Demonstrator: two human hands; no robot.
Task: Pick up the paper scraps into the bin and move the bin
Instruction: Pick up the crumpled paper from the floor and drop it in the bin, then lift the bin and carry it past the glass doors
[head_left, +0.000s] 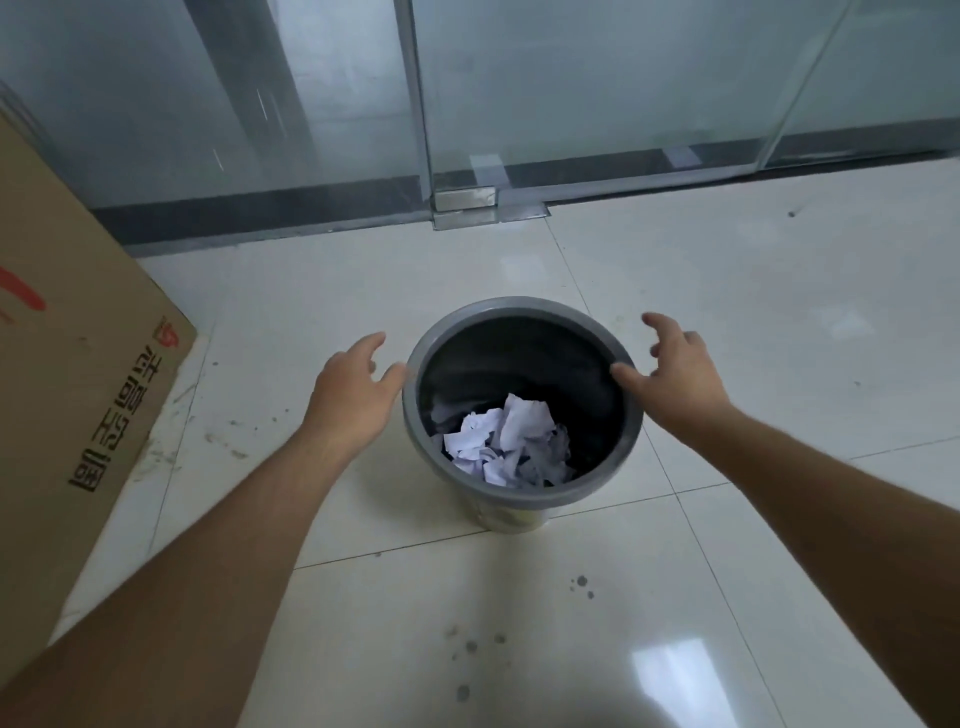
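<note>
Both hands are flanking the bin (521, 499) mid-floor, scraps (506, 441) lying inside. Left hand (349, 396) and right hand (675, 369) are spreading their fingers at the rim, gripping nothing. It is looking light and stiff; opposite rim sides suit holding.

bare floor (727, 322) lies open right of the bin (519, 499); a cardboard box (78, 364) crowds the left, glass wall (571, 78) behind.

We stand on a glossy pale tile floor (727, 322) with dark spots and glare. Ahead we see frosted glass walls (571, 78) over a dark base strip (260, 208); a cardboard box (67, 338) stands at left.
</note>
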